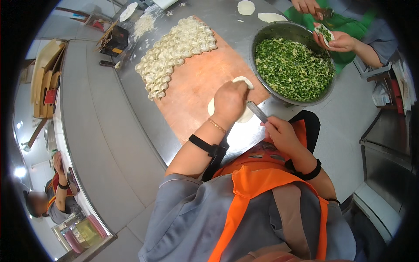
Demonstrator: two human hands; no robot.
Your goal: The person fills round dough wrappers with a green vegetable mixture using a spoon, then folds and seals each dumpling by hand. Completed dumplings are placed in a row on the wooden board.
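My left hand [230, 100] reaches over the pinkish board, back of the hand up, with its fingers curled down and mostly hidden. At its fingertips is a round dough wrapper [243, 81]; whether the fingers pinch it cannot be made out. Another flat piece of dough [211, 106] shows to the left of the hand, and more dough [246, 116] lies below it, partly covered. In my right hand [282, 134] is a flat metal filling spatula [257, 112], its tip close to the left hand.
Rows of folded dumplings [176, 52] cover the far-left part of the board [203, 78]. A steel bowl [253, 62] of chopped green filling [294, 68] stands at the right. Beyond it, a co-worker's hand [342, 41] holds a filled wrapper [324, 35]. Another person [60, 193] is behind a counter, left.
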